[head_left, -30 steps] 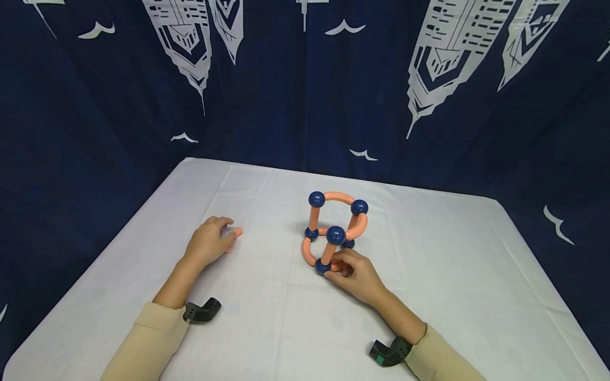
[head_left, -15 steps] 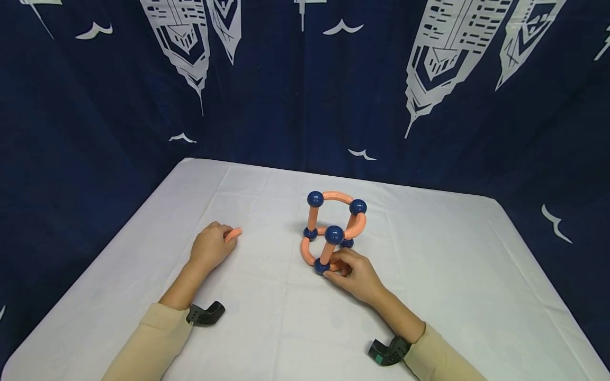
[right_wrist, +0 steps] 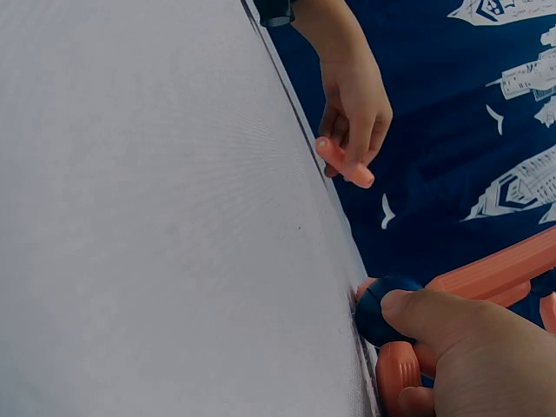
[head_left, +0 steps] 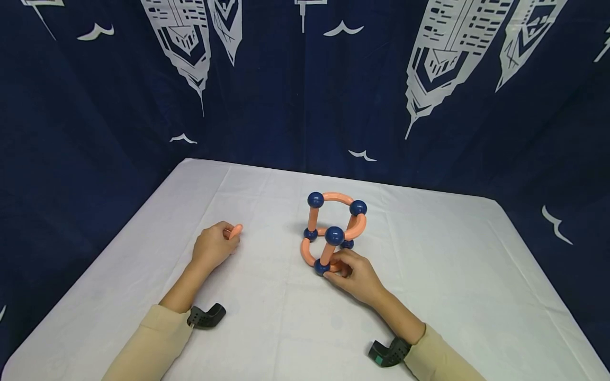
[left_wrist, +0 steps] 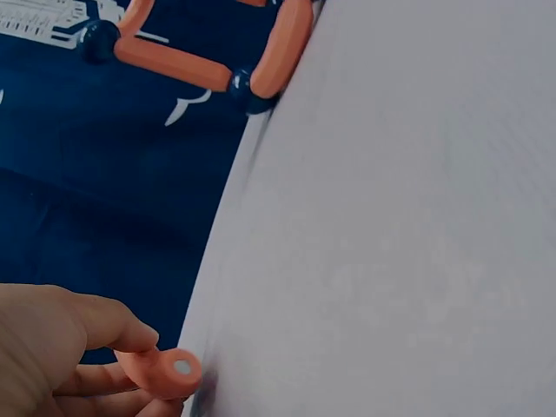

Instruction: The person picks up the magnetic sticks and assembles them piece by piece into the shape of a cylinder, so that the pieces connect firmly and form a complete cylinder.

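Observation:
My left hand (head_left: 213, 247) pinches a curved orange magnetic stick (head_left: 235, 231) between thumb and fingers, low over the white table. In the left wrist view one round end of that stick (left_wrist: 169, 373) shows a pale metal spot. To the right stands a cube-like frame (head_left: 313, 218) of orange sticks joined by dark blue balls. My right hand (head_left: 358, 279) holds the near bottom corner of this frame. Seen from the right wrist, the thumb presses on a blue ball (right_wrist: 375, 320), with fingers behind beside an orange stick (right_wrist: 399, 378). The upper near ball (head_left: 334, 236) sits on an upright stick.
White cloth covers the table (head_left: 267, 328). Behind and beside it hangs a navy curtain (head_left: 286, 106) printed with pale buildings and birds. Black camera mounts (head_left: 206, 316) are strapped to both wrists, below beige sleeves.
The left fingers have closed on the curved orange stick and lifted and turned it slightly. The right hand and the frame stay in place.

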The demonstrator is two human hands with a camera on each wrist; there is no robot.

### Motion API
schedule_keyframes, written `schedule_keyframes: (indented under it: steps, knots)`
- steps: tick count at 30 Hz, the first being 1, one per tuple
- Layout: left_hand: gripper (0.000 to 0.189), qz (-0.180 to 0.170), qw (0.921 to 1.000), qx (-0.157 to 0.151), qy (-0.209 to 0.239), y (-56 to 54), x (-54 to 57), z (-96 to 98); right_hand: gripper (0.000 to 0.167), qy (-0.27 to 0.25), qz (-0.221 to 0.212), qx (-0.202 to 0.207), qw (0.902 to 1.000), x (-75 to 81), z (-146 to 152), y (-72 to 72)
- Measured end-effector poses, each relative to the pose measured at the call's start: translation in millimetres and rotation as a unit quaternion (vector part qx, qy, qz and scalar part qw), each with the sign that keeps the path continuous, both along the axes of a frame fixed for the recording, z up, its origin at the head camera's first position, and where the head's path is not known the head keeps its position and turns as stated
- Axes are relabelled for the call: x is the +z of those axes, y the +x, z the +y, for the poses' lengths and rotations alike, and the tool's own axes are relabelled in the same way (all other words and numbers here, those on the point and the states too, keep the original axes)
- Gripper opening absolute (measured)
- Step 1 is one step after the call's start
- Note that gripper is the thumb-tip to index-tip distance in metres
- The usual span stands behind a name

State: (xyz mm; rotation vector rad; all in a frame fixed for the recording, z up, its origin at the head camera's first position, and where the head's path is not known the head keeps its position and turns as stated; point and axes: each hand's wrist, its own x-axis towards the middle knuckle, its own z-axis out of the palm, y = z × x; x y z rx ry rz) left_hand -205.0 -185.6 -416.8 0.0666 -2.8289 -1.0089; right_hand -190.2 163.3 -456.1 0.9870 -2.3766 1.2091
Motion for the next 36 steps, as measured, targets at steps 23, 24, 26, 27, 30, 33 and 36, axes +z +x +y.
schedule_keyframes:
  steps: [23, 24, 26, 27, 30, 33, 36]
  knots:
    - [0.040, -0.094, 0.9645, -0.068, 0.237, 6.8, -3.5, 36.1, 0.028, 0.002, -0.001, 0.004, 1.0000, 0.7, -0.8, 1.6]
    - [0.040, -0.096, 0.9630, -0.070, 0.242, 6.4, -4.7, 37.9, 0.028, 0.002, -0.001, 0.004, 1.0000, 0.6, -0.8, 1.6]
    - [0.041, -0.100, 0.9593, -0.076, 0.253, 5.7, -4.9, 42.0, 0.027, 0.004, -0.003, 0.002, 1.0000, 0.7, -0.8, 1.4]
    - [0.041, -0.102, 0.9571, -0.079, 0.260, 5.2, -4.3, 44.1, 0.027, 0.004, -0.004, 0.001, 1.0000, 0.9, -0.8, 1.3]
    - [0.040, -0.104, 0.9514, -0.085, 0.277, 3.7, 1.3, 51.4, 0.026, 0.004, -0.005, 0.000, 1.0000, 1.1, -0.7, 0.8]
    - [0.040, -0.107, 0.9472, -0.093, 0.288, 2.9, 11.6, 60.6, 0.026, 0.004, -0.004, 0.000, 1.0000, 0.7, -0.6, 0.5]
    - [0.040, -0.108, 0.9439, -0.097, 0.297, 1.9, 23.1, 70.8, 0.026, 0.004, -0.002, -0.002, 1.0000, 0.4, -0.1, 0.4]
